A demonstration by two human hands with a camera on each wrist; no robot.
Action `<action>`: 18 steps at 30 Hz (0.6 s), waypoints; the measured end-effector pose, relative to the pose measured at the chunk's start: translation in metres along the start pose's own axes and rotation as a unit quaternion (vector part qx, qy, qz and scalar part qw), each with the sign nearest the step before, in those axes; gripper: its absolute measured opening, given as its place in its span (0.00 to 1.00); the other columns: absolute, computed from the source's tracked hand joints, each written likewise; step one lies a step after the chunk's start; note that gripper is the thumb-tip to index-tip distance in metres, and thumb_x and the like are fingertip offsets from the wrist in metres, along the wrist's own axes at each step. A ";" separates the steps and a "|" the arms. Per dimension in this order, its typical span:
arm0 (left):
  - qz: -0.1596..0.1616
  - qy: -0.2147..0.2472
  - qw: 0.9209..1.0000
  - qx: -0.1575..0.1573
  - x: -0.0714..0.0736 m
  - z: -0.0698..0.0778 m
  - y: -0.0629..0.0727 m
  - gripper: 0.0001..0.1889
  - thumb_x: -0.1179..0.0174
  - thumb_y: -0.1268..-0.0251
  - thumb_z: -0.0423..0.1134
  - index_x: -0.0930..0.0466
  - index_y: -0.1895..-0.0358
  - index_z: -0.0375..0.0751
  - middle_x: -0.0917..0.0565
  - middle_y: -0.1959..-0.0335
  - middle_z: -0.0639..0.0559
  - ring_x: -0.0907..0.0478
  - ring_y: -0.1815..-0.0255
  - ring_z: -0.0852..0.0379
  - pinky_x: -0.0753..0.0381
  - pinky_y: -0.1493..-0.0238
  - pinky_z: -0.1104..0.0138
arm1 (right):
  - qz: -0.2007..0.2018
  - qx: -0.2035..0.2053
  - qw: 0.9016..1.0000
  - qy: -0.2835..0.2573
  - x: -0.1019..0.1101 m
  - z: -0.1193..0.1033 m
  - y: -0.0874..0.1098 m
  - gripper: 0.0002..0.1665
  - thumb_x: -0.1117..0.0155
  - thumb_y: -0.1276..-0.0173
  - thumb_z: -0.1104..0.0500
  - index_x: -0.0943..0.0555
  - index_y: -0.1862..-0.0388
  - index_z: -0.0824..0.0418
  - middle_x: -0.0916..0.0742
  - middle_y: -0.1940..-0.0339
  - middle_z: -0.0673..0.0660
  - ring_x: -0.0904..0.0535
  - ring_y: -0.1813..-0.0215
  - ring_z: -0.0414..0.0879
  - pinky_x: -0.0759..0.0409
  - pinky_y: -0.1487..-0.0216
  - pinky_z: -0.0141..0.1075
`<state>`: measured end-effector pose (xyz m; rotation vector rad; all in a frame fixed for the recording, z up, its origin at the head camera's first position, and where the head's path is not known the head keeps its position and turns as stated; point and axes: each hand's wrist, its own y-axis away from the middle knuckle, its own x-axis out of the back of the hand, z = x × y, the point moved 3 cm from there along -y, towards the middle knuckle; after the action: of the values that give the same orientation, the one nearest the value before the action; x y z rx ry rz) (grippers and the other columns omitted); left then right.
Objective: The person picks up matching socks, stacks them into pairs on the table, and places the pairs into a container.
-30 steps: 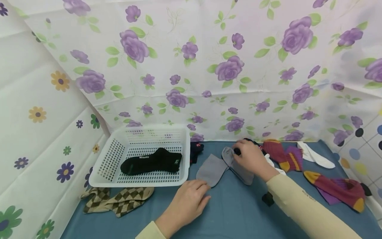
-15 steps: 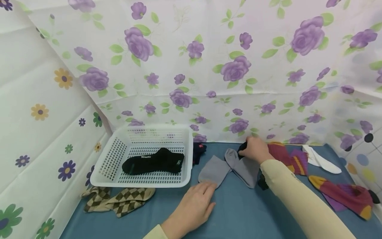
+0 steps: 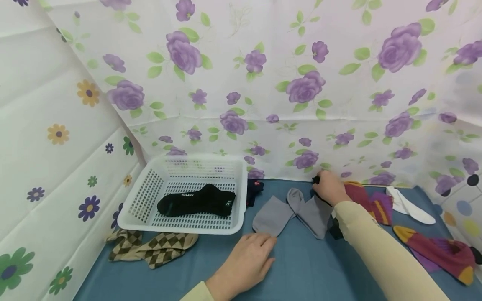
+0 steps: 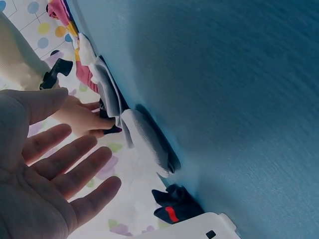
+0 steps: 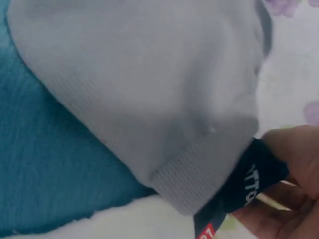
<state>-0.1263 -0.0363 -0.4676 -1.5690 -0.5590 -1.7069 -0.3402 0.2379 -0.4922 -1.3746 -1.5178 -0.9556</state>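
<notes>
My right hand is at the back of the table, behind the grey socks. Its thumb and fingers pinch a dark navy sock with white lettering, seen best in the right wrist view; much of that sock is hidden by the hand and a grey sock. One grey sock lies left of centre, its edge near the fingertips of my left hand. A second grey sock overlaps it on the right. In the left wrist view the left hand's fingers are spread and relaxed, with nothing held.
A white basket holds a black sock. Checkered socks lie before it, and a navy sock beside it. Maroon-purple socks and a white sock lie to the right. A floral curtain closes the back.
My right hand has moved back and to the right from above the right grey sock, pinching the dark sock. The left hand stays near the left grey sock, and the head view has shifted slightly.
</notes>
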 end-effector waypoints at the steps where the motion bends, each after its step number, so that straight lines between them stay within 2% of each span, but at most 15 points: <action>1: 0.003 -0.003 1.000 -0.003 0.000 0.000 0.000 0.23 0.42 0.37 0.51 0.30 0.39 0.51 0.23 0.46 0.57 0.25 0.45 0.60 0.25 0.45 0.61 | 0.013 -0.001 1.000 -0.014 0.003 0.001 0.000 0.14 0.38 0.38 0.57 0.20 0.57 0.66 0.17 0.59 0.66 0.21 0.62 0.56 0.22 0.66 0.48; 3: 0.007 -0.002 1.000 -0.004 0.000 0.000 -0.001 0.21 0.42 0.37 0.51 0.28 0.42 0.52 0.22 0.48 0.58 0.24 0.46 0.61 0.25 0.46 0.62 | 0.042 -0.002 0.998 -0.049 0.011 0.001 0.002 0.16 0.40 0.36 0.57 0.21 0.53 0.65 0.17 0.55 0.66 0.20 0.57 0.58 0.22 0.61 0.51; 6: 0.002 0.011 1.000 0.003 -0.002 -0.002 -0.002 0.19 0.42 0.36 0.50 0.26 0.43 0.53 0.20 0.49 0.59 0.23 0.47 0.62 0.24 0.47 0.62 | 0.086 -0.006 0.991 -0.099 0.027 -0.003 0.009 0.18 0.42 0.34 0.54 0.22 0.48 0.62 0.17 0.52 0.66 0.20 0.55 0.59 0.21 0.59 0.52; 9: -0.015 0.045 0.999 0.024 -0.003 -0.006 -0.004 0.18 0.43 0.35 0.50 0.25 0.44 0.54 0.18 0.51 0.59 0.21 0.50 0.62 0.23 0.50 0.62 | 0.137 0.004 0.979 -0.150 0.045 -0.013 0.020 0.17 0.42 0.34 0.51 0.21 0.49 0.57 0.16 0.54 0.61 0.18 0.58 0.54 0.19 0.64 0.47; 12: -0.028 0.086 0.994 0.053 -0.004 -0.011 -0.007 0.17 0.44 0.34 0.49 0.25 0.43 0.53 0.17 0.52 0.58 0.20 0.53 0.62 0.21 0.53 0.63 | 0.179 0.034 0.963 -0.199 0.058 -0.029 0.038 0.15 0.39 0.35 0.49 0.19 0.53 0.53 0.14 0.58 0.56 0.17 0.60 0.47 0.19 0.67 0.38; 15: -0.034 0.119 0.989 0.080 -0.004 -0.012 -0.009 0.19 0.43 0.35 0.48 0.27 0.41 0.52 0.17 0.52 0.55 0.20 0.54 0.62 0.20 0.55 0.63 | 0.182 0.057 0.947 -0.260 0.066 -0.049 0.064 0.14 0.37 0.36 0.49 0.17 0.54 0.53 0.13 0.58 0.54 0.18 0.60 0.41 0.20 0.67 0.30; 18: -0.037 0.153 0.982 0.102 -0.005 -0.011 -0.013 0.22 0.42 0.35 0.48 0.29 0.39 0.52 0.17 0.52 0.55 0.20 0.55 0.63 0.19 0.58 0.65 | 0.147 0.063 0.933 -0.322 0.072 -0.073 0.098 0.15 0.36 0.36 0.52 0.17 0.52 0.56 0.14 0.57 0.55 0.19 0.60 0.37 0.20 0.64 0.27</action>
<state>-0.1435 -0.0355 -0.4719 -1.1286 -0.6166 -1.8389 -0.2381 0.2047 -0.4001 -1.8615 -1.7242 -0.2088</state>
